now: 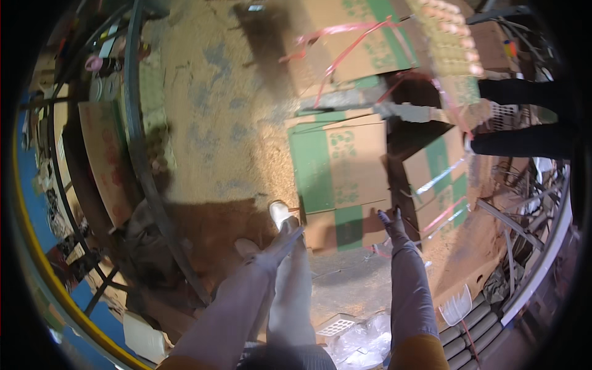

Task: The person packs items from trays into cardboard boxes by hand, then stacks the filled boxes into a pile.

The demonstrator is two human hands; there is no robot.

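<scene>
A cardboard box (361,163) with green bands and green print lies in front of me on the dusty floor. My left hand (287,239) is at its near left corner, fingers stretched out toward the box side. Over the near right edge, my right hand (394,224) has thumb and fingers apart, next to a dark gap. I cannot tell whether either hand touches the cardboard. To the right of that gap stands a second green-banded box (436,166) with pink and clear straps.
A larger strapped box (351,46) lies farther off, beside stacked trays of eggs (450,34). Another person's dark-trousered legs (524,143) come in from the right. A metal rail (139,123) runs along the left. Clear plastic (367,342) and a white scoop (456,306) lie near my feet.
</scene>
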